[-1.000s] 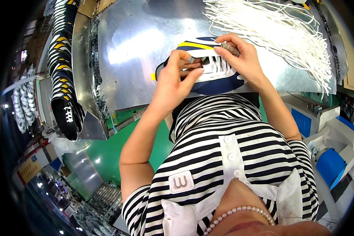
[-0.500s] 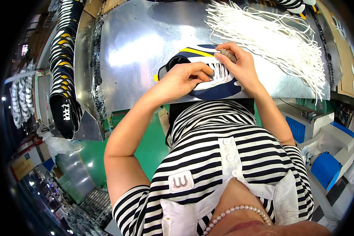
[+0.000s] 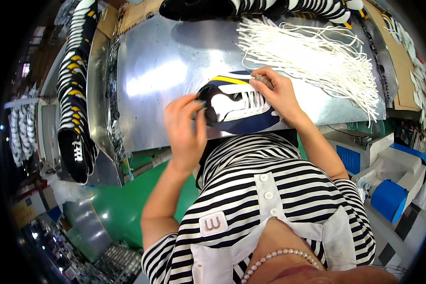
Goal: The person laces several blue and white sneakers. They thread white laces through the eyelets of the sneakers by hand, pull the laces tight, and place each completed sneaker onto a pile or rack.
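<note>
On the metal table before me lies a navy and white shoe upper (image 3: 248, 124) with a yellow stripe and a black collar. White lace (image 3: 253, 102) runs in rows across its front. My right hand (image 3: 277, 92) grips the far side of the upper near the lace rows, fingers closed; a brownish-grey wrap covers one finger. Over the collar end is my left hand (image 3: 184, 125), smeared by motion. Its thumb and fingertips are near the black collar, and whether they pinch anything is unclear.
A bundle of loose white laces (image 3: 312, 66) lies at the far right of the metal table (image 3: 146, 94). Nested shoe uppers line the left side (image 3: 73, 113) and the far edge (image 3: 270, 7). A grey and blue machine (image 3: 388, 194) stands at right.
My left hand has moved left from the lace rows to the collar end. My right hand keeps its grip on the upper. The whole view has shifted, showing more of the far uppers.
</note>
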{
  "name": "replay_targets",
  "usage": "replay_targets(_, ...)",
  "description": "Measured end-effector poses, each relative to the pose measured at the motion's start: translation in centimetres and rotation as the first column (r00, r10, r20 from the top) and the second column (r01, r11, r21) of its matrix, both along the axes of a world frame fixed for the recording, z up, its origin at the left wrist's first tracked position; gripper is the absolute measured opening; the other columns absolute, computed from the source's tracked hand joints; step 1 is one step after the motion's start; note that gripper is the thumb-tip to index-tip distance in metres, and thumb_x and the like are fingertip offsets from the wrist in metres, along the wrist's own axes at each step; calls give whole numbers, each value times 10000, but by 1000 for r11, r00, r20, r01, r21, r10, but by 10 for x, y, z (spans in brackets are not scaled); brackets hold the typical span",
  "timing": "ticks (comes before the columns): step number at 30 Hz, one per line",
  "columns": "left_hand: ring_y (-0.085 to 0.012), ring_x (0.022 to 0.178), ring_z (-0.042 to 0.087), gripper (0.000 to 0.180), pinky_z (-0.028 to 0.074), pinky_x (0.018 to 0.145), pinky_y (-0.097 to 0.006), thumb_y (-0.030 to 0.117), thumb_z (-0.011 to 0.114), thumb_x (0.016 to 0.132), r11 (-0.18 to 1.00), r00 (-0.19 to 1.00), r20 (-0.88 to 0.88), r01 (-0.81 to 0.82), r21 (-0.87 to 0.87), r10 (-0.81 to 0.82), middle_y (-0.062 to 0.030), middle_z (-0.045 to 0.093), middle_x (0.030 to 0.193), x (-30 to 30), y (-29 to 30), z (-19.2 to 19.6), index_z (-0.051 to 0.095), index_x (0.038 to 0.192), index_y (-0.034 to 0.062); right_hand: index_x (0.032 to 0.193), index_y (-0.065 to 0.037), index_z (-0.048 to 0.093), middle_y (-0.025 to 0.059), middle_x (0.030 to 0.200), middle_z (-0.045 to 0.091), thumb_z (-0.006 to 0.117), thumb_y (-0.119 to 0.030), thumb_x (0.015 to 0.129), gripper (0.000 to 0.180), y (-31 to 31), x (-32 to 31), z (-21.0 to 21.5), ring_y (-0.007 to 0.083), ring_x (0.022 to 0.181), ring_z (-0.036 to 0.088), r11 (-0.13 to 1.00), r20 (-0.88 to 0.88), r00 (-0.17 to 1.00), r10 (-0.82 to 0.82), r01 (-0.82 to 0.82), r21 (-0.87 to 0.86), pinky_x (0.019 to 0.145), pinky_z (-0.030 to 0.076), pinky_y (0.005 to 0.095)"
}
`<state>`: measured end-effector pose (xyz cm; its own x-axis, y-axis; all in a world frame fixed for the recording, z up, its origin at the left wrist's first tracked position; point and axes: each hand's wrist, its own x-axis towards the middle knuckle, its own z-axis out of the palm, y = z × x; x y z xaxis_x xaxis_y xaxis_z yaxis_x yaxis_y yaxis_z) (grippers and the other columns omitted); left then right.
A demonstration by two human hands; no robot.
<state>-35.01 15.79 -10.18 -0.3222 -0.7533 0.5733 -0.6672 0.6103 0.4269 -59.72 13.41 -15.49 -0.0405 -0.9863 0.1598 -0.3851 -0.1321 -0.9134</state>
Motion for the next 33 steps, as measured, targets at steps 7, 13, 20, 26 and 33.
replay_targets(7,-243,1185,543,445,472,989,-362,68,582,961,491,335,-697,522,697,634,-158,529,1314,8,55,-49,412,1368,7,1032,-56,657,138,794,682,667,-271,900,253,-4,8,6,244,684,656,996,31,998,46,-48,71,644,494,317)
replay_targets(13,-259,1127,600,496,501,969,-427,270,730,849,307,-53,-950,950,47,309,-139,636,1135,19,-3,-35,549,1217,-8,1078,-20,602,-26,740,540,578,-163,981,175,-22,35,27,19,645,463,902,608,774,180,-375,211,573,366,164)
replay_targets(20,-142,972,619,404,486,801,-255,139,674,905,880,507,-755,-14,475,416,-66,637,1126,50,-119,53,562,1238,-60,990,-65,601,-20,731,548,594,-228,949,169,-21,-15,17,45,640,476,955,509,858,-76,-84,284,538,381,205)
replay_targets(26,-330,1020,635,542,478,899,-373,276,640,919,880,841,-274,-412,236,467,-249,635,1166,202,-326,-99,485,1281,-97,954,-45,603,-6,755,581,631,-185,925,146,-44,-41,39,71,650,519,988,239,966,-103,72,135,578,421,238)
replay_targets(33,-291,1088,571,479,467,911,-392,210,708,857,861,851,-162,-466,203,499,-203,581,1225,74,-238,-89,546,1234,-38,1023,-74,685,67,888,642,680,-150,849,190,-93,-155,7,221,742,627,924,-382,842,-381,339,-175,654,490,305)
